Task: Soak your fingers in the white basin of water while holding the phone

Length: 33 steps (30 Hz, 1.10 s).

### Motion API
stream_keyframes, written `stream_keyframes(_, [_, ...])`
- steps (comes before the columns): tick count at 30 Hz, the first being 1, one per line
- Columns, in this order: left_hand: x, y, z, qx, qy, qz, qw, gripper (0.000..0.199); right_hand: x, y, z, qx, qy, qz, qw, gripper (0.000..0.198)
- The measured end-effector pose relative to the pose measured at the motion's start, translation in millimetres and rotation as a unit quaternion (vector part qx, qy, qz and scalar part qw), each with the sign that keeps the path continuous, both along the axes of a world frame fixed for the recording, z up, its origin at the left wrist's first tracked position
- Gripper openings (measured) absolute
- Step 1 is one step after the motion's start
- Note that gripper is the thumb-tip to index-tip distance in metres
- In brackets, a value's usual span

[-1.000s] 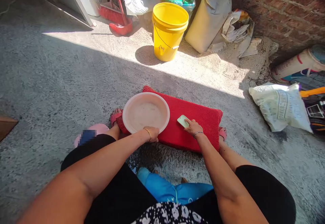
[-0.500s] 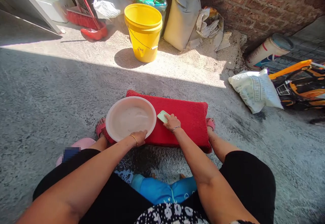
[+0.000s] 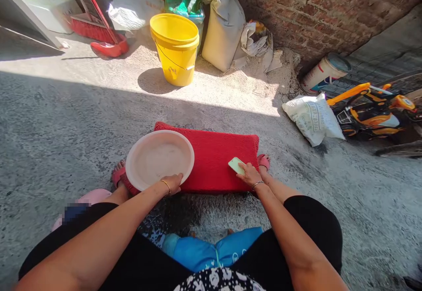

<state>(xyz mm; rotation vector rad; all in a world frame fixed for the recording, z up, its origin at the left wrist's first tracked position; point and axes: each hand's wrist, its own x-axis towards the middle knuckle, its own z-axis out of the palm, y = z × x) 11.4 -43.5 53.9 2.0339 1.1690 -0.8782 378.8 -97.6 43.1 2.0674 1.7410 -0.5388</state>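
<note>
My left hand (image 3: 172, 183) grips the near right rim of a pale pink plastic basin (image 3: 132, 161), which rests tilted on the left part of a red fabric-covered slab (image 3: 211, 157). The basin seems to hold some cloudy liquid. In my right hand (image 3: 249, 174) is a pale green hand-sized block (image 3: 235, 164), flat with rounded corners and a small dark spot near its far end. It lies low over the right part of the red fabric. Its underside is hidden, so its exact kind is unclear.
Beyond the slab stands a yellow bucket (image 3: 178, 62). A red broom (image 3: 90, 27) and red dustpan (image 3: 112, 47) are at back left. Full sacks (image 3: 220, 31) lean by the brick wall (image 3: 296, 9). At right lie a white bag (image 3: 311, 117) and an orange-black machine (image 3: 369, 117).
My right hand has moved the pale green block rightward across the red fabric, from beside the basin toward the right end. My left hand still grips the basin; the view has shifted slightly.
</note>
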Motion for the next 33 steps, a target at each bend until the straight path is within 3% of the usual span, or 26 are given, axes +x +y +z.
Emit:
stream_keyframes(3, [0, 1, 0.5, 0.005, 0.005, -0.005, 1.000, 0.055, -36, 12, -7, -0.017, 0.064, 0.112, 0.992, 0.063])
stream_keyframes(5, [0, 1, 0.4, 0.005, 0.008, -0.008, 1.000, 0.056, -34, 17, -9, -0.032, 0.057, 0.139, 0.988, 0.063])
stream_keyframes(8, [1, 2, -0.4, 0.004, 0.009, -0.008, 1.000, 0.056, 15, 13, -3, -0.066, -0.003, 0.107, 0.992, 0.065])
stream_keyframes(11, [1, 2, -2.1, 0.004, 0.005, -0.007, 1.000, 0.056, 82, 2, 15, -0.099, -0.073, 0.036, 0.992, 0.062])
stream_keyframes(13, [1, 2, -3.1, 0.005, 0.002, -0.006, 1.000, 0.057, 109, 0, 28, -0.099, -0.099, 0.009, 0.990, 0.057])
stream_keyframes(15, [1, 2, -3.3, 0.005, 0.002, -0.004, 1.000, 0.056, 109, 7, 37, -0.084, -0.104, 0.010, 0.991, 0.056])
stream_keyframes(17, [1, 2, -2.8, 0.005, 0.004, 0.000, 1.000, 0.055, 88, 22, 38, -0.062, -0.091, 0.034, 0.993, 0.056])
stream_keyframes(22, [2, 2, -1.8, -0.001, 0.010, 0.005, 1.000, 0.056, 31, 53, 17, -0.059, 0.003, 0.108, 0.992, 0.069])
stream_keyframes(26, [3, 3, -2.8, -0.006, 0.009, 0.006, 1.000, 0.058, 68, 44, 8, -0.075, -0.042, 0.072, 0.994, 0.070])
stream_keyframes(30, [3, 3, -3.6, -0.004, 0.010, 0.004, 1.000, 0.056, 122, 22, 21, -0.086, -0.132, -0.003, 0.988, 0.059])
stream_keyframes(33, [3, 4, -2.7, -0.003, 0.013, 0.004, 1.000, 0.057, 118, 12, 29, -0.098, -0.107, 0.006, 0.989, 0.063])
